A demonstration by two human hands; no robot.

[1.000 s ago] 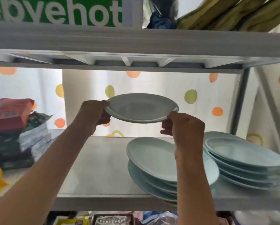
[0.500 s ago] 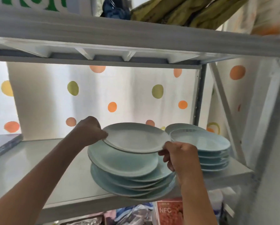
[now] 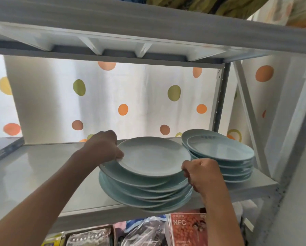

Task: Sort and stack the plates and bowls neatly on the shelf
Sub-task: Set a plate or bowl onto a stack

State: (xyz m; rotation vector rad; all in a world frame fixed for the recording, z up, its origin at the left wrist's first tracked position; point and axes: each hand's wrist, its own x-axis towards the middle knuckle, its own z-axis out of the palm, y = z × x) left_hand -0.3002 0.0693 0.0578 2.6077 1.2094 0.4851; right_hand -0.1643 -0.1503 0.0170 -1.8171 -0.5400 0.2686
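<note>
Grey metal shelving unit, two boards in view, upper board overhead, lower board bare and glossy across its left half. Behind it, white curtain with orange, green and yellow spots. On the upper board, far right, olive-green crumpled fabric, only partly in frame.

On the lower board, near edge, right of centre: uneven stack of pale blue-green round ceramic plates, rims offset, nearest rims overhanging the board edge. Just right of it and farther back, second stack of same pale blue-green plates, tidier, close to the grey upright post. Cannot tell whether the two stacks touch.

On top of the near stack: single pale blue-green plate, slightly tilted, far edge higher, near edge touching or almost touching the plate beneath.

Left hand closed on the plate's left rim, thumb on top, fingers underneath. Right hand curled round the plate's near-right rim, knuckles toward camera, fingertips hidden under the rim.

Below the board, near right: red printed packet marked NFC, beside clear plastic bags.
</note>
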